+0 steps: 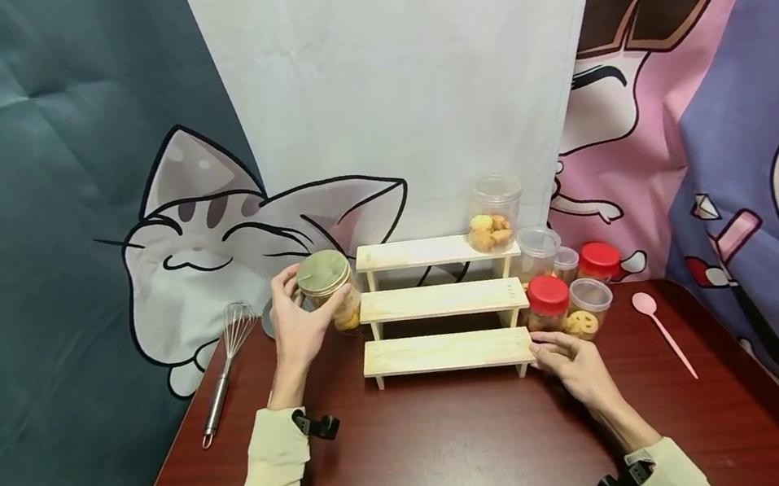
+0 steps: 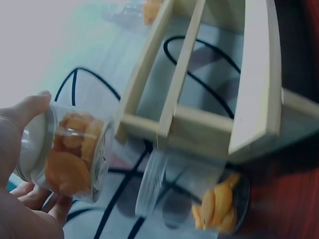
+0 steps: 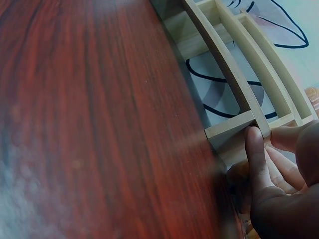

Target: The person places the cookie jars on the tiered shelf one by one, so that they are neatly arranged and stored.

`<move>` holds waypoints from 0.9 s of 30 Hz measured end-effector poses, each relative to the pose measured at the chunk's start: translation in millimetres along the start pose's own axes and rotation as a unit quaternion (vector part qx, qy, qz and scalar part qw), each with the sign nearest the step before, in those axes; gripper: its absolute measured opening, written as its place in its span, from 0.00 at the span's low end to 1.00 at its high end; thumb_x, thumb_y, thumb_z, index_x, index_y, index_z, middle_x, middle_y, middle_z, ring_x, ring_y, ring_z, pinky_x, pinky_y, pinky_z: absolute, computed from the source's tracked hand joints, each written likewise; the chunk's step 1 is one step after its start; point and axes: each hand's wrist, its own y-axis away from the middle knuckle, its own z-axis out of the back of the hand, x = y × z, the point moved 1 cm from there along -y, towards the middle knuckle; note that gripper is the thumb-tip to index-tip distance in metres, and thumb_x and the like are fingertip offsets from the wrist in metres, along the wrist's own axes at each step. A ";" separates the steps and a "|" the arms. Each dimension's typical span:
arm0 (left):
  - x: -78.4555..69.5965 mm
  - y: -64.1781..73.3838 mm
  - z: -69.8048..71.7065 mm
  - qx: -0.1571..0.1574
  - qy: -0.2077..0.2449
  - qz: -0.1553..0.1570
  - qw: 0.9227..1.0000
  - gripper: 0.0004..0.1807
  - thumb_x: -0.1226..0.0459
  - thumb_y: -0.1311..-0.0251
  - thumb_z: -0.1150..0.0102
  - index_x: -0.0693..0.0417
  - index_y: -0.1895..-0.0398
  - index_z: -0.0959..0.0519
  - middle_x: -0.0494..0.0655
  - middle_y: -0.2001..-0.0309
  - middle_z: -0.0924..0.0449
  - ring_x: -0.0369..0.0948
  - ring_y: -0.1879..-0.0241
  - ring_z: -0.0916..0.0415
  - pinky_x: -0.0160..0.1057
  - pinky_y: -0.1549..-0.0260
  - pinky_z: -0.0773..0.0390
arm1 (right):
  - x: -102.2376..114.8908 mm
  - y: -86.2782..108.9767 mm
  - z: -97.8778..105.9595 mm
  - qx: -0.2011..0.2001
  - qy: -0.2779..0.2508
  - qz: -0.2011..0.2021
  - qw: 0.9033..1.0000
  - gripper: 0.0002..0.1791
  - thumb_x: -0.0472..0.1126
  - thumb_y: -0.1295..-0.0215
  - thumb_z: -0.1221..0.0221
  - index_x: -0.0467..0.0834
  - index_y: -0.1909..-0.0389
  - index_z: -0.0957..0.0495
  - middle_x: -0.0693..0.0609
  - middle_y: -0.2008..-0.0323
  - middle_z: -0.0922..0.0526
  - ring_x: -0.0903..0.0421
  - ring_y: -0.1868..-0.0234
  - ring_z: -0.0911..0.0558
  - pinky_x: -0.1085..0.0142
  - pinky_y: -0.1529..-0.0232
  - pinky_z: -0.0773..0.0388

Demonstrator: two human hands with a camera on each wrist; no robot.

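My left hand (image 1: 299, 320) grips a clear jar (image 2: 75, 149) around its metal-looking lid, to the left of the wooden shelf stand. Orange-brown cookies fill much of this jar, which appears raised off the table. Close by, another clear jar (image 2: 199, 194) with yellowish cookies is seen in the left wrist view. At the stand's other side, my right hand (image 1: 574, 366) pinches the right end of the lowest step of the three-tier wooden stand (image 1: 448, 350). On the top step, at the right, is a clear jar (image 1: 495, 217) of round cookies.
Right of the stand cluster several jars, including a red-lidded jar (image 1: 548, 296) and a clear-lidded jar (image 1: 589, 303) with cookies. A pink spoon (image 1: 659, 326) lies farther right. At the table's left edge lies a whisk (image 1: 225, 371). Printed cloth hangs behind the table (image 1: 447, 457).
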 end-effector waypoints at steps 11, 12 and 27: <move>-22.2 -3.9 -49.5 0.051 0.044 -0.033 0.997 0.47 0.57 0.47 0.13 0.49 0.24 0.28 0.49 0.32 0.19 0.45 0.28 0.24 0.53 0.21 0.30 | 3.2 1.3 -2.0 -0.006 0.001 0.001 1.000 0.25 0.38 0.23 0.33 0.27 0.34 0.21 0.40 0.54 0.08 0.66 0.61 0.10 0.69 0.56 0.10; -25.2 -5.0 -55.0 0.057 0.047 -0.033 0.997 0.47 0.59 0.47 0.13 0.51 0.24 0.28 0.50 0.32 0.19 0.47 0.28 0.25 0.54 0.21 0.31 | 3.4 1.6 -2.1 -0.007 0.001 0.001 1.000 0.25 0.38 0.24 0.33 0.27 0.34 0.21 0.38 0.53 0.08 0.66 0.62 0.10 0.70 0.56 0.10; -33.5 -20.2 -130.1 0.089 0.046 -0.057 0.993 0.49 0.53 0.44 0.15 0.51 0.20 0.29 0.51 0.30 0.24 0.44 0.29 0.23 0.42 0.26 0.25 | 1.3 2.1 -2.3 -0.008 -0.003 0.004 1.000 0.24 0.37 0.23 0.33 0.27 0.34 0.21 0.32 0.50 0.10 0.66 0.61 0.10 0.69 0.55 0.10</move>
